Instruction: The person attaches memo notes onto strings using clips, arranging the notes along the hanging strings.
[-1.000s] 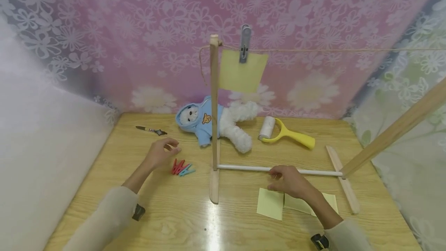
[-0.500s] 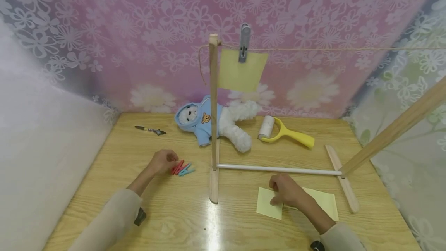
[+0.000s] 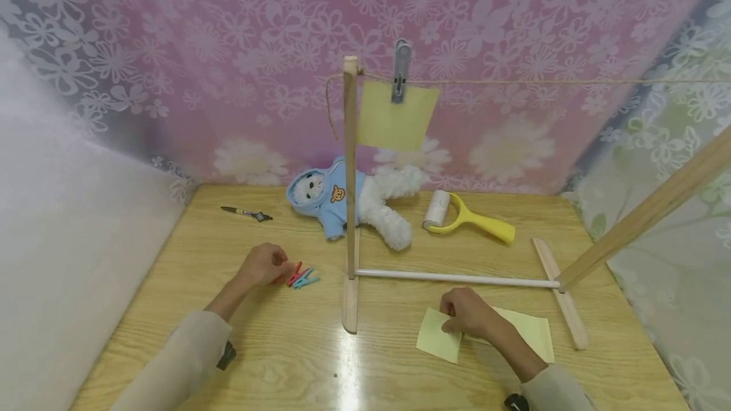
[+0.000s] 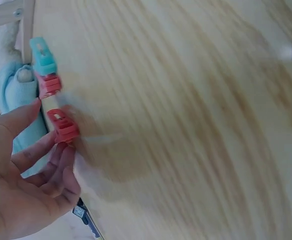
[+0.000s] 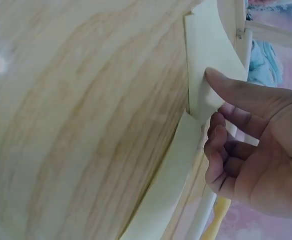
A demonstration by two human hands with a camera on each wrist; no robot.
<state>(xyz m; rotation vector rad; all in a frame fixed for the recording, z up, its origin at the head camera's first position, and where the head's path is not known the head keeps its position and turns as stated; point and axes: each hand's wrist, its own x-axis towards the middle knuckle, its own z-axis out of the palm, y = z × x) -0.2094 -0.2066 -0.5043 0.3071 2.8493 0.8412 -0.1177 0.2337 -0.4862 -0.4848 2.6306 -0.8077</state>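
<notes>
My left hand pinches a red clothespin by its end, between thumb and fingers. Just to the right lie another red clothespin and a light blue clothespin. At the front right, my right hand holds a square yellow paper note near its top right corner, thumb on top; in the right wrist view the note bends up from the table. Beneath the right wrist lies more yellow paper, partly covered by the forearm.
A wooden stand with an upright post and white crossbar carries a string. A grey clip pins a yellow note there. Behind lie a plush toy, a yellow-handled lint roller and a pen.
My left hand came down to the clothespins and drew one red one slightly left of the others. My right hand moved down onto the yellow note, which has shifted slightly left and tilted.
</notes>
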